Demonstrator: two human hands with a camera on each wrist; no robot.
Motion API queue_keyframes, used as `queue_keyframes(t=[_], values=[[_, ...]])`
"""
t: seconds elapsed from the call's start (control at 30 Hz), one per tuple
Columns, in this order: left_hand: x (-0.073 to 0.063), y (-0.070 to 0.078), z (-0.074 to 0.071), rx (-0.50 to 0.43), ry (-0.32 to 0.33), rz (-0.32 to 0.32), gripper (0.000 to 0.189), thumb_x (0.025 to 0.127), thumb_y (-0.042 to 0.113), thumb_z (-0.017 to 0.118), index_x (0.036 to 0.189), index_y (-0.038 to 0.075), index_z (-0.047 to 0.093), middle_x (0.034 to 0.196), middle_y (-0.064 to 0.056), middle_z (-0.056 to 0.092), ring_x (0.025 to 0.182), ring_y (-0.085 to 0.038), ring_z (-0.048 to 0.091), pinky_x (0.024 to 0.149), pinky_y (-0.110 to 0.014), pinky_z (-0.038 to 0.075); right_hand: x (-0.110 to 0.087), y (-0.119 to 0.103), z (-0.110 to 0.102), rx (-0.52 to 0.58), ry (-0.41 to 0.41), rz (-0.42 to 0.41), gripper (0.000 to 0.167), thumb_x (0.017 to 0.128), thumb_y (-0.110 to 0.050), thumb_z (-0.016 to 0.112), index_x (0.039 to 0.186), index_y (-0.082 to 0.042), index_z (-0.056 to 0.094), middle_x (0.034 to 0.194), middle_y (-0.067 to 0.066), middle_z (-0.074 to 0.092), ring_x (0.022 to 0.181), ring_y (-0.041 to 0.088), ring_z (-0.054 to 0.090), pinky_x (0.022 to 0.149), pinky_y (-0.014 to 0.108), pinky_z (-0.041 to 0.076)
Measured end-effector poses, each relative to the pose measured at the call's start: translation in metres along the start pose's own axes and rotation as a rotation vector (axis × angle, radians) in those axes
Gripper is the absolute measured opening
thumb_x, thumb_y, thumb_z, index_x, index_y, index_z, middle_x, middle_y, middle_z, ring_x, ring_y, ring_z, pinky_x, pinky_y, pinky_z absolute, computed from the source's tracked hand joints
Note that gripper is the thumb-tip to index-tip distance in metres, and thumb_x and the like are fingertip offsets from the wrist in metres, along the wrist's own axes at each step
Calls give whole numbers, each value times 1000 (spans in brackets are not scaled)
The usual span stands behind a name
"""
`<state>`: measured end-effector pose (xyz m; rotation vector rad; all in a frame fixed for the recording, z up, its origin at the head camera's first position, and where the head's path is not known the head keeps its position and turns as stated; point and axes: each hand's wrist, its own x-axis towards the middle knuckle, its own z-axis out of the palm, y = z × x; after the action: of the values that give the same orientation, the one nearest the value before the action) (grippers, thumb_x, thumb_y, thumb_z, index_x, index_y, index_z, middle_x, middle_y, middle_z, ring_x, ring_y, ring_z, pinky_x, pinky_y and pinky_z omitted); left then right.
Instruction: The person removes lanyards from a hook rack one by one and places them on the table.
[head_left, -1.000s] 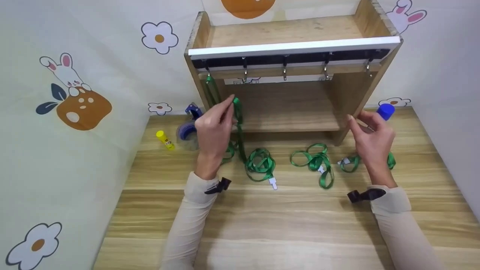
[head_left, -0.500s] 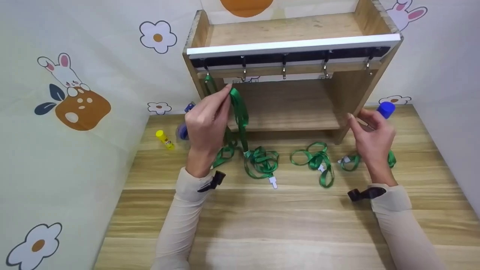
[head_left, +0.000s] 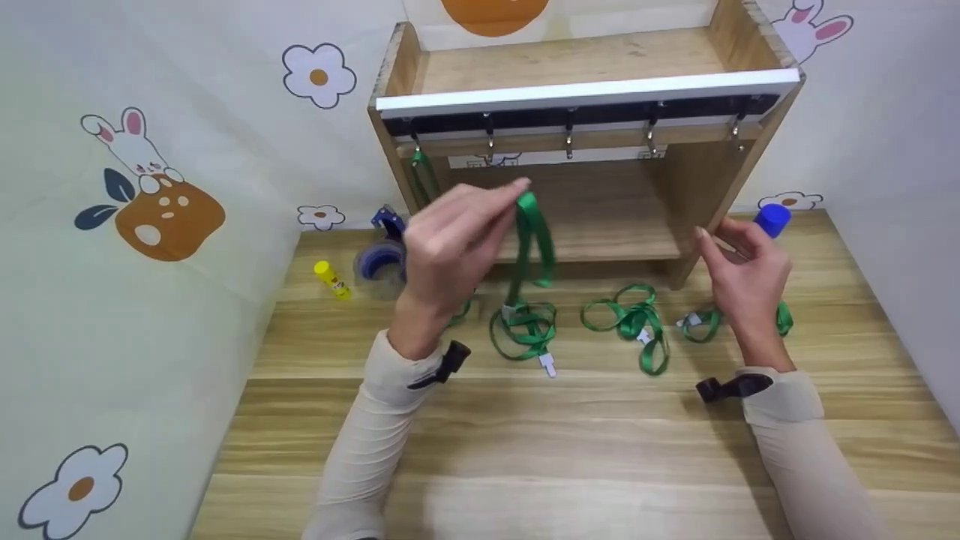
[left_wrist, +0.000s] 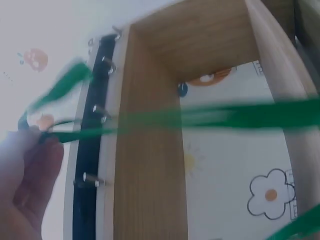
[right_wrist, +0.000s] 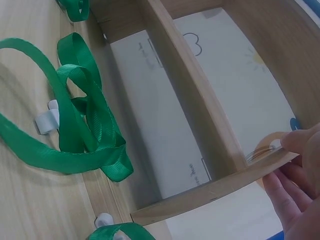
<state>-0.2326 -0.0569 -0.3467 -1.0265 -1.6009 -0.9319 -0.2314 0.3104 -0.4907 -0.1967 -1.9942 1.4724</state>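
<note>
My left hand (head_left: 454, 255) pinches the top of a green lanyard (head_left: 523, 244) between thumb and fingertips, just in front of the wooden shelf (head_left: 701, 180). The strap dangles towards the table; in the left wrist view the strap (left_wrist: 235, 115) is blurred and crosses the shelf. A row of metal hooks (head_left: 568, 142) runs under the shelf's white front rail, above that hand. Another green lanyard (head_left: 424, 180) hangs from the leftmost hook. At the shelf's right side, my right hand (head_left: 750, 281) holds the panel edge, thumb in front, fingers behind; the right wrist view shows the same hand (right_wrist: 300, 175).
Several green lanyards lie along the shelf's foot, one coil (head_left: 553, 322) below my left hand and another lanyard (head_left: 654, 319) further right. A yellow glue stick (head_left: 331, 280) and a tape dispenser (head_left: 388, 220) stand at left. Behind my right hand shows a blue cap (head_left: 772, 220).
My left hand first rose leftwards, then moved right with the pinched lanyard, now right of the second hook. The strap swings with it. My right hand stays on the panel.
</note>
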Motion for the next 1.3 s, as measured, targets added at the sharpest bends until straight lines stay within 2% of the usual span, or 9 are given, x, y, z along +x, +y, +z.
queue_keyframes(t=[0.13, 0.27, 0.37, 0.47, 0.63, 0.83, 1.07, 1.2, 1.3], values=[[-3, 12, 12, -121, -56, 59, 18, 91, -5, 82, 109, -3, 82, 99, -13, 84, 83, -21, 81, 83, -25, 66, 0, 1, -1, -23, -4, 20, 33, 92, -23, 89, 118, -6, 80, 120, 8, 82, 109, 6, 78, 91, 17, 62], [-13, 27, 23, -260, -103, 46, 18, 90, -8, 81, 108, -4, 81, 102, -17, 83, 88, -23, 82, 87, -23, 66, 1, 1, -1, -39, -10, 36, 33, 92, -25, 89, 119, -7, 80, 121, 8, 82, 111, 7, 78, 92, 18, 62], [-24, 36, 28, -360, -205, 20, 17, 93, -7, 79, 110, -4, 81, 107, -17, 83, 96, -21, 83, 92, -22, 65, 1, 1, -1, -49, -20, 53, 34, 93, -26, 88, 121, -8, 79, 124, 8, 81, 114, 10, 78, 95, 22, 63], [-36, 41, 30, -443, -362, -12, 17, 99, -1, 76, 115, -2, 82, 112, -13, 84, 101, -17, 82, 94, -20, 63, 1, 0, -1, -54, -24, 65, 35, 93, -27, 88, 122, -8, 79, 126, 8, 81, 117, 14, 78, 96, 23, 62], [-53, 38, 27, -463, -577, -75, 18, 104, 9, 73, 119, 3, 82, 110, -6, 85, 92, -10, 78, 83, -15, 62, 1, 0, -1, -45, -18, 65, 36, 93, -26, 88, 122, -8, 79, 125, 9, 81, 117, 14, 78, 96, 21, 62], [-67, 31, 13, -357, -720, -136, 20, 107, 17, 70, 122, 12, 83, 106, 1, 85, 84, -8, 70, 70, -20, 59, -1, 2, -1, -7, -17, 40, 35, 92, -23, 88, 121, -6, 79, 124, 10, 81, 112, 9, 78, 95, 22, 63], [-74, 34, 5, -422, -802, -251, 23, 108, 17, 69, 127, 9, 80, 114, -4, 84, 95, -9, 79, 82, -15, 62, -1, -1, -2, -42, -19, 66, 36, 94, -26, 87, 123, -8, 78, 127, 9, 81, 115, 11, 78, 96, 21, 62], [-77, 41, 12, -529, -842, -403, 29, 107, 12, 69, 135, 9, 73, 106, -5, 84, 89, -5, 79, 79, -15, 63, -1, -3, -1, -55, -23, 88, 36, 95, -27, 86, 125, -9, 78, 129, 10, 80, 118, 14, 77, 98, 22, 62], [-84, 43, 24, -554, -884, -519, 28, 105, 9, 69, 133, 8, 70, 97, -6, 84, 85, -4, 79, 79, -16, 64, -2, -4, 0, -50, -22, 93, 36, 95, -27, 86, 125, -9, 78, 129, 10, 80, 118, 14, 77, 98, 22, 62]])
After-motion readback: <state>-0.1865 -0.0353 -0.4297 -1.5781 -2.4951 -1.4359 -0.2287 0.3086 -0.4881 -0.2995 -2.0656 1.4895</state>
